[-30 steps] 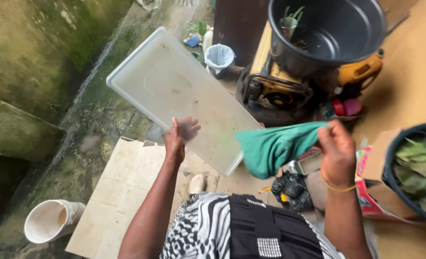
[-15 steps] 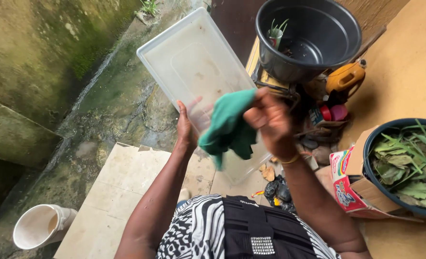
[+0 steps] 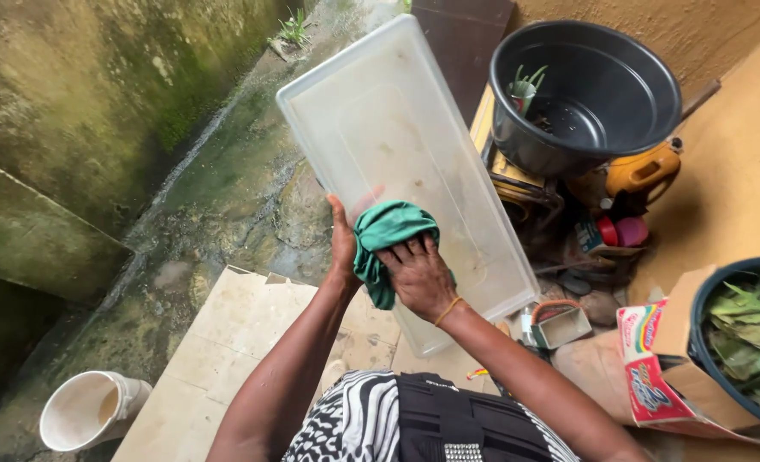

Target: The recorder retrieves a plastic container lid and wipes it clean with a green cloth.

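Translucent plastic lid (image 3: 414, 154), long rectangular, held tilted above the wet concrete floor (image 3: 226, 188), near a black tub (image 3: 602, 85) at right. Left hand (image 3: 342, 244) grips lid's near-left edge, thumb on top. Right hand (image 3: 418, 278) presses flat on a green cloth (image 3: 384, 235) against lid's surface, fingers spread.

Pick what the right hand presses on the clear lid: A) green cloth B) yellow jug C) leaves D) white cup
A: the right hand lies flat on a bunched green cloth against the lid, which the left hand holds by its edge.
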